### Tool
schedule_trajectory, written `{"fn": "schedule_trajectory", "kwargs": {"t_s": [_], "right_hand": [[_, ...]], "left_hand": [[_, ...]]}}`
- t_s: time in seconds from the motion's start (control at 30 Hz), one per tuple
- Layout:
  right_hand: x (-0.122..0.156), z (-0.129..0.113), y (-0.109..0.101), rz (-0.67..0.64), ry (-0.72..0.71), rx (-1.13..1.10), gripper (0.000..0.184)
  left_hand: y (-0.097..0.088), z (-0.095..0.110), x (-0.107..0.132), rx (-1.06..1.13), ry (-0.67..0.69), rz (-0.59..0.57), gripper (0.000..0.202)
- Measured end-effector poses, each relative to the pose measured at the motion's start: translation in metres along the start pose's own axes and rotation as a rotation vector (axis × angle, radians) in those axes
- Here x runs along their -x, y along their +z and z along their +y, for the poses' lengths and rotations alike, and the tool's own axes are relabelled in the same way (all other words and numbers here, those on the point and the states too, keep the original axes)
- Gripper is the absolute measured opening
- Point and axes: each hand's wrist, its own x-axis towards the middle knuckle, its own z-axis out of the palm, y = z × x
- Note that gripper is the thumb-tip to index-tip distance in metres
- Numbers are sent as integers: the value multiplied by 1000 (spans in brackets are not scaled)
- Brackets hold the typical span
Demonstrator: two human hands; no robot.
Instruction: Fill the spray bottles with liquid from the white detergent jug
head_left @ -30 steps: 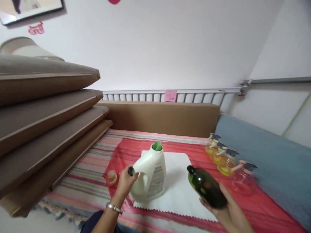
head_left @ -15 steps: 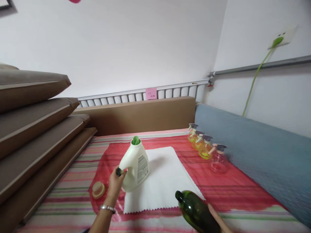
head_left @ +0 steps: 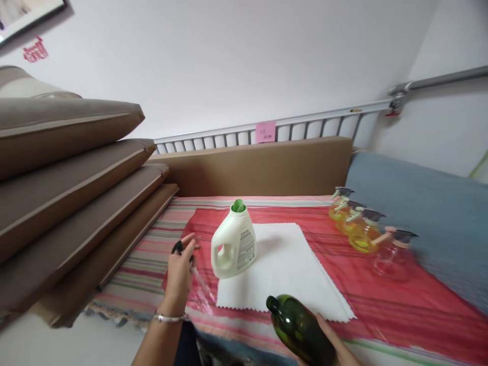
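A dark green bottle [head_left: 301,328] is in my right hand [head_left: 335,340]. It lies tilted, neck to the upper left, above the front edge of the white cloth [head_left: 290,274]. My left hand [head_left: 181,267] has its fingers curled round a small black cap-like piece [head_left: 177,247]. Clear pinkish plastic [head_left: 204,290] shows just below those fingers; whether they touch it I cannot tell. To the right of that hand, apart from it, a cream detergent jug [head_left: 236,244] stands upright on the cloth's left part. Something green sits in its mouth.
Several spray bottles line the right side, some with yellow liquid [head_left: 364,239], the nearest clear [head_left: 391,259]. Red plastic film [head_left: 324,229] covers the striped cloth [head_left: 152,254]. Brown cushions [head_left: 76,203] pile up at left; a blue-grey backrest [head_left: 430,203] borders the right.
My left hand has moved away from the jug's handle. The view has turned left and lower. The round beige lid at left no longer shows. The green bottle stays in my right hand.
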Motion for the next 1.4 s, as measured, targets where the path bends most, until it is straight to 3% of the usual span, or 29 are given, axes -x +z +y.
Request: {"fn": "schedule_trajectory", "kwargs": {"t_s": [0.13, 0.27, 0.53, 0.77, 0.9, 1.17, 1.4], "right_hand": [[-1, 13, 29, -96, 55, -5, 43], [7, 21, 56, -80, 29, 34, 48], [11, 24, 64, -39, 14, -15, 46], [12, 24, 63, -52, 39, -64, 44], [17, 27, 74, -111, 23, -53, 48], [28, 26, 115, -153, -108, 36, 66], [23, 40, 101, -309, -263, 62, 107]], "left_hand": [[13, 46, 24, 529, -92, -44, 36], [28, 63, 42, 647, -153, -32, 33], [45, 58, 59, 700, -160, -53, 31], [39, 65, 59, 682, -91, -29, 27], [42, 58, 63, 656, -84, -55, 25], [57, 20, 95, 414, -319, -194, 40], [52, 22, 90, 510, -368, -206, 40]]}}
